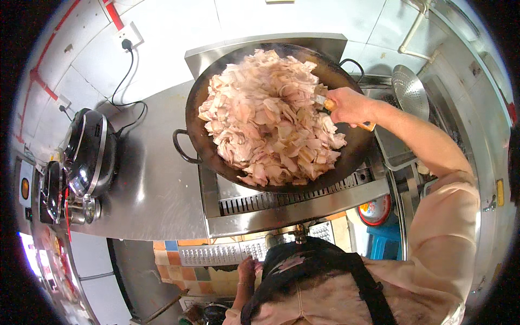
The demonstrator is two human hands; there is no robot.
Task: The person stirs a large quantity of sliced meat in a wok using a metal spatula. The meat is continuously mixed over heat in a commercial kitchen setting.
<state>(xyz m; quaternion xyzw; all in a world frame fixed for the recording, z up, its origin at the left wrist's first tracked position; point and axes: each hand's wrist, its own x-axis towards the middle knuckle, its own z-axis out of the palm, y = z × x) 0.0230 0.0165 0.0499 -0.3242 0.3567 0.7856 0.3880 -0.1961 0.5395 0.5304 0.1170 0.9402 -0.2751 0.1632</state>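
Note:
A large dark wok (pixel 361 150) with looped metal handles sits on a stainless steel stove. Thin slices of pale, pinkish meat (pixel 268 118) are heaped in it, and light steam rises at the top. My right hand (pixel 351 106) grips the wooden handle of a metal cooking tool (pixel 330 105) at the wok's right side; the tool's far end is hidden in the slices. My left hand (pixel 248 270) hangs low beside the dark apron (pixel 308 260), below the stove's front edge, away from the wok. Its fingers are too small and partly turned away to read.
Left of the wok runs a steel counter (pixel 162 162) with a black electric cooker (pixel 91 152), its cord plugged into the wall. A perforated metal skimmer (pixel 410 91) and a steel tray (pixel 396 150) are at the right. A blue plastic stool (pixel 384 241) stands below.

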